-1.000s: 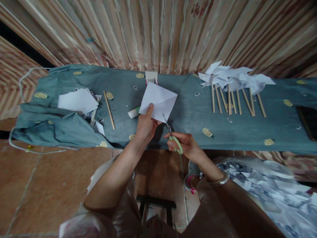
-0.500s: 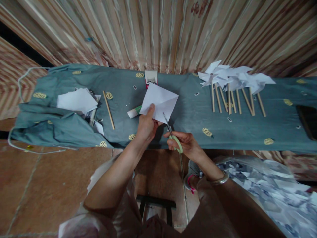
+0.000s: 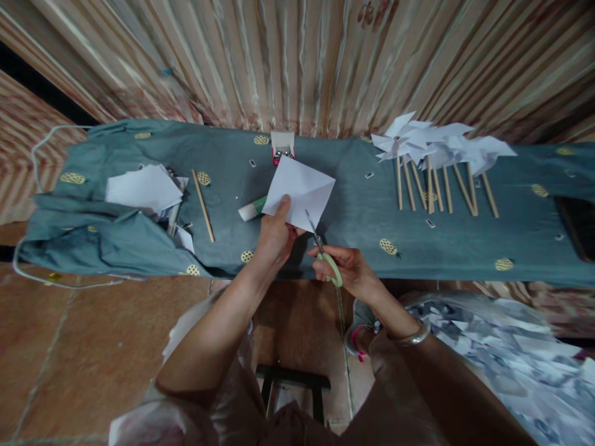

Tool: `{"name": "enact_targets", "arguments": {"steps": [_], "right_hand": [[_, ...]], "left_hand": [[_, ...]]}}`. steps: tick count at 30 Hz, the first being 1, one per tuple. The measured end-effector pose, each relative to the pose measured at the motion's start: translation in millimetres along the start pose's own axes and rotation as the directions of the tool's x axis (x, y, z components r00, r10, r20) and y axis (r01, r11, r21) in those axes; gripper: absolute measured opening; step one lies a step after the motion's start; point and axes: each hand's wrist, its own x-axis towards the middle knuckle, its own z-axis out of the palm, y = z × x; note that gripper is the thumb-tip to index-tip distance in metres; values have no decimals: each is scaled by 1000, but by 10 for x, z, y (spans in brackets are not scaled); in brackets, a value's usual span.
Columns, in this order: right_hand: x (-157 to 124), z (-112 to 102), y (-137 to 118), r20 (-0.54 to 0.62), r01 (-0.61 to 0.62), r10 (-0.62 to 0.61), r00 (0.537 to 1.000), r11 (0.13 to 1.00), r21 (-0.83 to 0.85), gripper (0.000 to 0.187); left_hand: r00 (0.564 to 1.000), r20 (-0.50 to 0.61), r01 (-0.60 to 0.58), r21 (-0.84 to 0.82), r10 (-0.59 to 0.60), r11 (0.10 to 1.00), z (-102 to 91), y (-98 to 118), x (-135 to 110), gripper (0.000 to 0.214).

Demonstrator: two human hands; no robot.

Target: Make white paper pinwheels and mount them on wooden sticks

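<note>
The left hand has its fingers clamped on the lower left edge of the white creased paper square, held above the middle of the teal cloth-covered counter; the right hand, at four o'clock from the paper, has its fingers closed on the green-handled scissors, whose blades meet the paper's lower edge; white paper pinwheels on wooden sticks lie at two o'clock.

A long table draped in a teal cloth with yellow motifs is running across the view. A pleated beige-and-rust curtain is hanging behind its far edge. Reddish-brown floor tiles are lying below the near edge, where 1 black stool frame is standing.
</note>
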Motion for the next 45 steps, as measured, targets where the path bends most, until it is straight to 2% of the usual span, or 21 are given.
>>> {"name": "enact_targets", "arguments": {"steps": [9,16,45], "right_hand": [[1,-21,30,5,24,-24,1000,1000,-16,43],[7,-15,16,-19,-7,7,1000,1000,-4,44],[19,-5,3,-15,1,0,1000,1000,22,43]], "left_hand": [[1000,13,13,-10,-13,1000,-8,-20,-19,17],[1000,24,1,-11,-1,1000,-30,-42,2,25],[999,36,24,20,-25,1000,-12,-60,-57,26]]}}
